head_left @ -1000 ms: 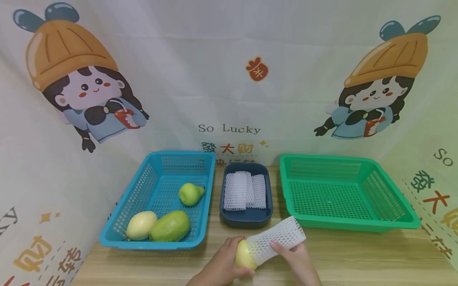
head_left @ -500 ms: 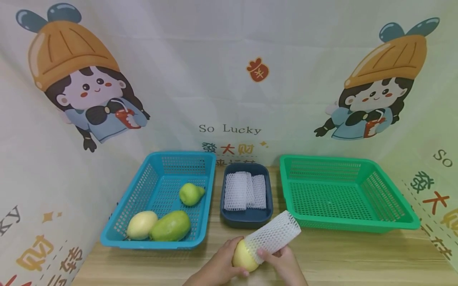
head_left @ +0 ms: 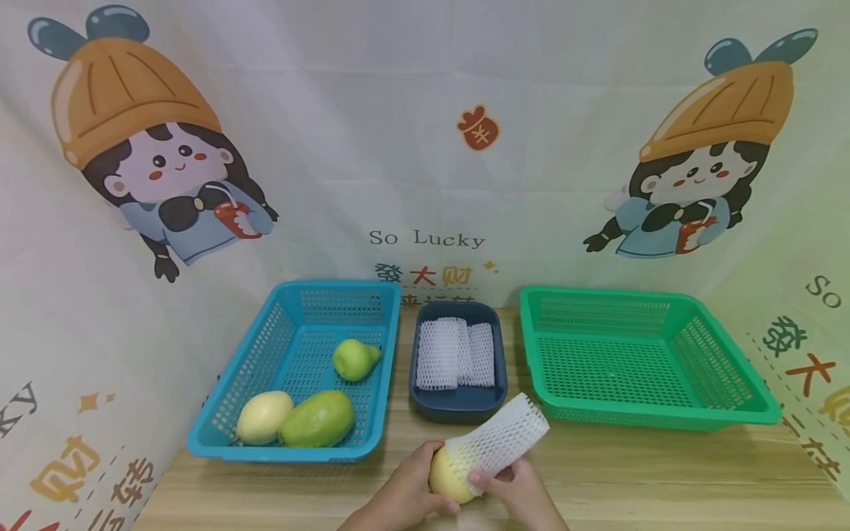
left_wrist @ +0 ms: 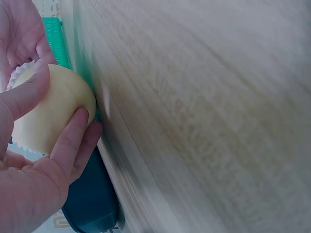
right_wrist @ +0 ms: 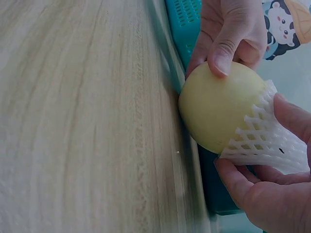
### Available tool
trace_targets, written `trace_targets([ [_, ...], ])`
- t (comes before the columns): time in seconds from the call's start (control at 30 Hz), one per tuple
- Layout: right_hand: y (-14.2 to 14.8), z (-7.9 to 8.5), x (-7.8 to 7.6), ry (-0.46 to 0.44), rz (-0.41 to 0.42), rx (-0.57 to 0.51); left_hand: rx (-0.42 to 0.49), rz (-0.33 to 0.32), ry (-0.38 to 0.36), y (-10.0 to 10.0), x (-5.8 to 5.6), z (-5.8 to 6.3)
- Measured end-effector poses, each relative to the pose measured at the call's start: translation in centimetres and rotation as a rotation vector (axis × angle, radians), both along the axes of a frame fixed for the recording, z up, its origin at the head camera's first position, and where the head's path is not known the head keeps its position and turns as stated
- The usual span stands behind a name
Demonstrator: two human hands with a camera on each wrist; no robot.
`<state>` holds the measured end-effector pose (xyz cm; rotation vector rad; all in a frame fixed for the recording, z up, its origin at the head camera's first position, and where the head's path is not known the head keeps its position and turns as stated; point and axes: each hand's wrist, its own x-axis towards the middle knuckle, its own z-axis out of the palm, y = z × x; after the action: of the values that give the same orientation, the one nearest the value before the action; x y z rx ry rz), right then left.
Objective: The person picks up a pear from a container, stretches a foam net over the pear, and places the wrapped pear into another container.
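Observation:
A smooth, round, pale yellow fruit is held just over the wooden table, near its front. My left hand grips its bare end, thumb on the near side and fingers on the far side. Around the opposite end sits a white foam fruit net, its loose tube pointing up and right. My right hand pinches the net near its lower edge. In the right wrist view, the net's toothed rim circles the fruit, leaving the larger visible part bare. The left wrist view shows fingertips pressed against the skin.
At left, a blue basket holds a green pear, a pale yellow fruit and a larger green fruit. Several foam nets lie in a dark blue bin. A green basket stands at right.
My right hand has shifted left and down toward the fruit, drawing the net farther over it. The net's free end has moved left. My left hand stays nearly in place.

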<state>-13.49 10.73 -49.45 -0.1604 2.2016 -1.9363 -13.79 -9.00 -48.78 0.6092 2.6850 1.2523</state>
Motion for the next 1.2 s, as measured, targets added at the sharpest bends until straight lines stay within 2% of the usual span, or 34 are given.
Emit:
trace_targets([
  [0.27,-0.6,-0.8,0.2,-0.011,0.068,-0.016,0.003,0.032,-0.045,0.0,-0.1,-0.2],
  [0.5,-1.2,-1.1,0.2,-0.005,0.144,0.013,0.015,0.062,-0.001,0.0,-0.2,-0.7],
  [0.7,-1.5,-1.2,0.1,0.045,0.164,0.035,0.011,0.085,0.063,-0.1,-0.2,-1.0],
  [0.87,-1.8,-1.1,0.2,0.05,0.169,0.024,-0.011,0.084,0.084,-0.1,-0.1,-1.0],
  [1.0,-1.6,-0.8,0.2,0.052,0.142,0.065,0.036,0.022,0.032,-0.2,-0.2,-0.8],
  [1.13,-0.9,-0.5,0.0,0.047,0.144,0.105,0.091,-0.078,-0.101,-0.5,-0.5,-0.4],
  [1.2,-0.5,-0.3,-0.2,0.075,0.154,0.129,0.086,-0.113,-0.133,-0.7,-0.5,-0.2],
])
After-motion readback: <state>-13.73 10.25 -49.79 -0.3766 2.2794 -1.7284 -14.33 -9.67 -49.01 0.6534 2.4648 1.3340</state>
